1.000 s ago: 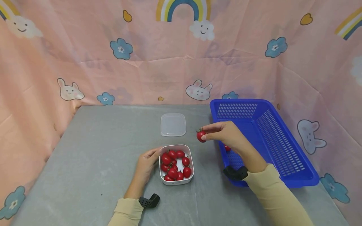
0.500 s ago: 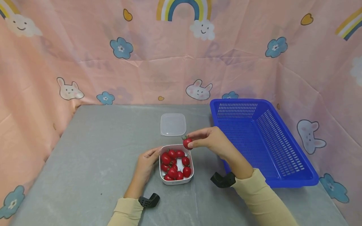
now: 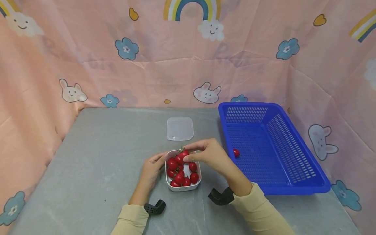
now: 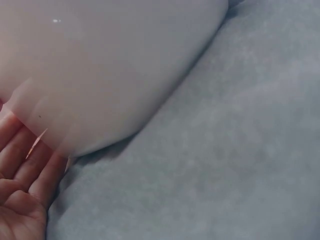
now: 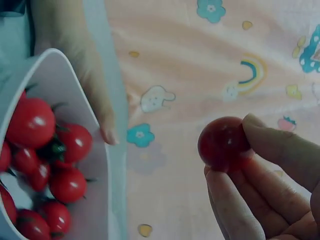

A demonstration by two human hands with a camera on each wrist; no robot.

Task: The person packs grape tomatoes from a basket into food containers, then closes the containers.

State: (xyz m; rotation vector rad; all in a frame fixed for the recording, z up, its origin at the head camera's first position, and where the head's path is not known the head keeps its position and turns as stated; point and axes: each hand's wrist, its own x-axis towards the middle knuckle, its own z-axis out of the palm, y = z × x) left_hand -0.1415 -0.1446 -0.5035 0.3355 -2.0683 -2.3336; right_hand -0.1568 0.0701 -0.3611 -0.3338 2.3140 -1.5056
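My right hand [image 3: 210,155] pinches a red cherry tomato [image 5: 222,144] between thumb and fingertips. It hovers over the far edge of a small white square box [image 3: 185,188], and in the right wrist view it appears apart from the tomatoes below. Several cherry tomatoes [image 3: 179,178] with green stems lie in that box, with some white bottom showing near its middle. At the box's left side, my left hand [image 3: 150,172] rests against the wall near the far corner; its fingers [image 4: 37,167] lie fairly straight along the outside in the left wrist view.
A clear square lid [image 3: 180,129] lies flat on the grey table [image 3: 111,156] behind the box. To the right stands a blue perforated basket [image 3: 293,190], holding a cherry tomato [image 3: 236,153] near its left wall. A pink patterned cloth [image 3: 164,78] hangs behind the table.
My right hand has carried the cherry tomato leftward from beside the basket to above the box's far side. The left hand stays against the box, which keeps its place.
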